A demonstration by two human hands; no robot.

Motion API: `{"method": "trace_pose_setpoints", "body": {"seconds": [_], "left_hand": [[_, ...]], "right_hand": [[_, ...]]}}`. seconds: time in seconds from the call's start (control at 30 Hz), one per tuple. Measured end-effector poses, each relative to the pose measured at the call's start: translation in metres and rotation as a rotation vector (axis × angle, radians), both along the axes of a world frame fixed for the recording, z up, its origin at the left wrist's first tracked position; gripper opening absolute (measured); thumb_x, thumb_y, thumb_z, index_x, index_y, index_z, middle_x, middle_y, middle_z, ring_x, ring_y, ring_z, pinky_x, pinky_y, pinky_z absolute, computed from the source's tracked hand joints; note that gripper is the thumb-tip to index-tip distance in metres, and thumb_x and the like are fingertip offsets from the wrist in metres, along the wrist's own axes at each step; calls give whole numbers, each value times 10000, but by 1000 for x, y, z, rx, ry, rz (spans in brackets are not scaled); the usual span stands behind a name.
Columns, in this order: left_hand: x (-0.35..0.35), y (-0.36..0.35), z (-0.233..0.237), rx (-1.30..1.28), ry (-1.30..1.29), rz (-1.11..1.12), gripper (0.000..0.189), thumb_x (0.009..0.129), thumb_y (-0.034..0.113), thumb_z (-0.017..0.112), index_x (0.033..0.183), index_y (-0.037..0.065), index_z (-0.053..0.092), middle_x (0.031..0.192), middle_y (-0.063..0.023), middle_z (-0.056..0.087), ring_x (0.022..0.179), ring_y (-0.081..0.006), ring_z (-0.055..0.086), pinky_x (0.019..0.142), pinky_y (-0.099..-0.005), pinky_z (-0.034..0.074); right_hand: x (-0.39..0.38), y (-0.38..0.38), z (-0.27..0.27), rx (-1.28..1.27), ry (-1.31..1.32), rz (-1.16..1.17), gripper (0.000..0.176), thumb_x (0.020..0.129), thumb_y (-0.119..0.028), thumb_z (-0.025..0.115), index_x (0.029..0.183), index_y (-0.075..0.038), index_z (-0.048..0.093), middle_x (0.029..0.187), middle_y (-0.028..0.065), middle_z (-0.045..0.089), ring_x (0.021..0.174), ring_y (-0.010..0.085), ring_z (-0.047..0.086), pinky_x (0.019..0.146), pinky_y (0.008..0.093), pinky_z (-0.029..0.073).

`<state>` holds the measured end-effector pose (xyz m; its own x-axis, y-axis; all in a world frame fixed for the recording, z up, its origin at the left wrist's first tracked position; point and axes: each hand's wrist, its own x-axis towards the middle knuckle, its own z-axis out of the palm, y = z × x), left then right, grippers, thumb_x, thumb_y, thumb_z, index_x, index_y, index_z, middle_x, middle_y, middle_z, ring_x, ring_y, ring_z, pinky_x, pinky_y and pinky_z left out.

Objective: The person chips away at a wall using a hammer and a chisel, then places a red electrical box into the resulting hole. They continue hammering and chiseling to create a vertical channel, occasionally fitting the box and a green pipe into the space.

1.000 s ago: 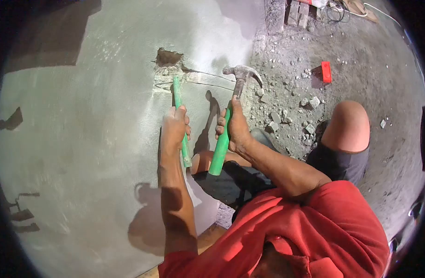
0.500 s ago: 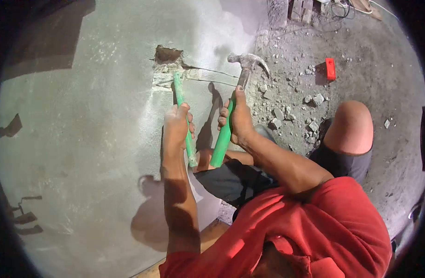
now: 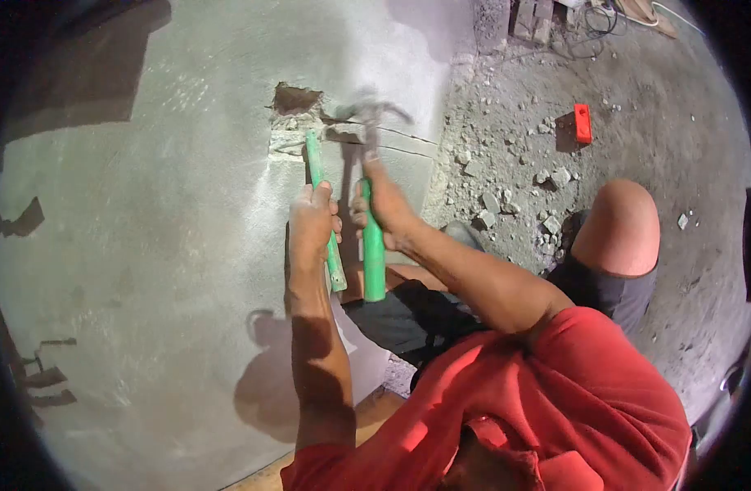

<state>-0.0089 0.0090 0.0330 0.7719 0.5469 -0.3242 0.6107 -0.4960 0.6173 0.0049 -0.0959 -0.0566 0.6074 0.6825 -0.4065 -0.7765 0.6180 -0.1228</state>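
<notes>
My left hand [image 3: 312, 222] is closed around a green chisel [image 3: 313, 153], whose upper end rests at the chipped strip below a rough hole [image 3: 297, 99] in the grey plastered wall [image 3: 187, 213]. To its right, my right hand [image 3: 389, 206] grips the green handle of a claw hammer [image 3: 375, 266]. Motion blurs the hammer's head, which is up near two cut lines running across the wall from the hole. The chisel's tip is hard to make out against the broken plaster.
Broken chunks of rubble [image 3: 560, 177] and dust cover the floor right of the wall. A small red box [image 3: 583, 123] stands among them. Cables [image 3: 600, 20] lie at the top right. My bent knee [image 3: 617, 225] is at the right.
My right hand has swung the hammer leftward, toward the chisel, and its head now blurs over the wall. My left hand and the chisel have stayed nearly in place.
</notes>
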Motion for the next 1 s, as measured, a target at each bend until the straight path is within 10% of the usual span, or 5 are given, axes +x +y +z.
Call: {"method": "trace_pose_setpoints", "body": {"seconds": [0.37,0.57,0.7,0.9,1.0], "left_hand": [[0,-5,2,11,-16,1,217,974,284,541,916,75,534,674,-9,497,466,-115,471,386,-300,385],[0,-2,-3,58,15,-29,224,981,289,534,930,70,529,675,-9,490,466,-115,465,389,-302,388],[0,-7,-1,82,24,-29,241,983,299,535,932,64,520,684,-10,486,471,-114,467,383,-303,384],[-2,-1,-6,36,-1,-6,240,988,290,527,945,54,521,702,-17,494,474,-123,483,384,-305,388],[-2,-2,-1,59,19,-23,235,992,282,523,941,53,516,706,-19,495,473,-124,487,380,-302,383]], "right_hand": [[8,2,-7,-164,-234,124,580,933,-682,473,791,-122,521,596,7,474,452,164,478,443,368,446],[-13,8,-18,49,116,-297,613,937,-723,407,787,-136,499,577,-11,448,450,155,462,453,378,456],[2,17,-32,-114,-107,126,598,940,-704,418,845,-120,502,598,-10,449,456,155,471,454,369,463],[-15,17,-22,93,179,-275,579,926,-694,462,828,-125,498,614,-10,460,458,146,462,460,354,448],[4,17,-25,37,-69,158,555,937,-682,456,812,-143,502,611,-7,483,450,145,457,449,351,434]]}}
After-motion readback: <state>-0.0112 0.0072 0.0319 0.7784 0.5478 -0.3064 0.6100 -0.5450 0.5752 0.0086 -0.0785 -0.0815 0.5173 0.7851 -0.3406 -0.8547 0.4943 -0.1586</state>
